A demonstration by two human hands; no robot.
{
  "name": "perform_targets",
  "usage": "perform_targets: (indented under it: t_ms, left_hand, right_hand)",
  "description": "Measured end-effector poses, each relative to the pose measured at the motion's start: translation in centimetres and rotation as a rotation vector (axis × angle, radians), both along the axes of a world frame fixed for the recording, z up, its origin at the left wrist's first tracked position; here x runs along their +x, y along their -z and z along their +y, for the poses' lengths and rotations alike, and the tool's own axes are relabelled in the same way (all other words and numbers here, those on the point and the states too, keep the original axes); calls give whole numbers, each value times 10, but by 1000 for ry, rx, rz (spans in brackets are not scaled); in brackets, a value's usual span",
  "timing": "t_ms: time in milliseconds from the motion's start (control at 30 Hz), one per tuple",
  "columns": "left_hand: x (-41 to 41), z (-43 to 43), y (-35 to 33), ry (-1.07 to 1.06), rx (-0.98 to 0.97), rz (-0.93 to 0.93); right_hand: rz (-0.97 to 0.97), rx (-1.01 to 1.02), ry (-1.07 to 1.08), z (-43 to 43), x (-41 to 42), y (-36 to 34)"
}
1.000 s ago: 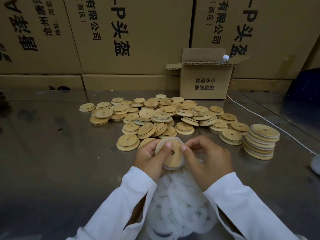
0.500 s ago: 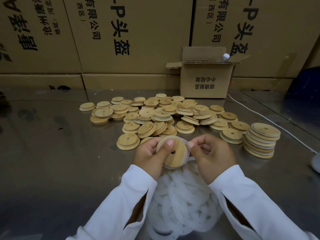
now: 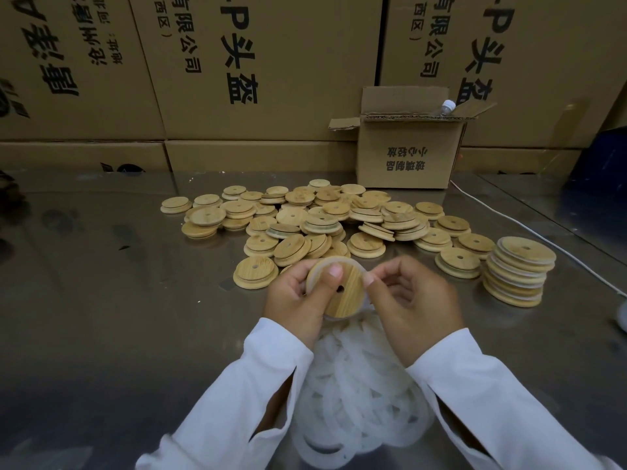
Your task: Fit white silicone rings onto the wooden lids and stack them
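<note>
L hand [image 3: 298,296] grips a round pale wooden lid with a small centre hole [image 3: 344,296], fingers curled behind it, thumb flat on the face by the hole. Lid is held tilted in the air, just above the heap of loose white silicone rings [image 3: 356,385] lying on the bench betw the sleeves. R hand [image 3: 414,307] pinches a thin white silicone ring [image 3: 362,268] at the lid's right rim, thumb + forefinger clamped on it, other fingers loosely curled. Ring seems on round the top rim; lower right prob not seated yet. Risks: stretchy ring could pop back off the far side when the last bit is pulled over, or roll/twist so it sits uneven. Smooth lid could also slip from a one-hand grip and drop into the rings. The stack of ringed wooden lids [image 3: 519,276] at right looks uneven, so a careless put-down may topple it toward the spread of bare wooden lids [image 3: 322,218] near it. Materials: lids are hard flat discs w/ visible grain and a stepped edge; rings soft, floppy, translucent-white, tangled. Grey steel bench [image 3: 118,300] is glossy and reflective, so things prob slide easily.
</note>
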State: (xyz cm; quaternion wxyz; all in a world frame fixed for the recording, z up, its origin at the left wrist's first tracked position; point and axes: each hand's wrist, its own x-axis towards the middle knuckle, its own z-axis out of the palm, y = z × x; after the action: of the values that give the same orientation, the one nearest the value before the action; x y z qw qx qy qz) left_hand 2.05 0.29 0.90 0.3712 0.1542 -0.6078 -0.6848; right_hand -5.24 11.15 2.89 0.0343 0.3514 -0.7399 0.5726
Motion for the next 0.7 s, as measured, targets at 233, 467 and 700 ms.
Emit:
perform_targets:
  t_ms: [233,467,700]
  left_hand:
    - [-1,0,-1,-43,88,41]
    - [0,-2,-1,47,64,-55]
    - [-1,-4,-1,95,140,-43]
  right_hand:
    - [37,-2,47,-3,8,6]
    - [-80,2,52,0,0,1]
    - [-292,-92,-106,4,-5,-9]
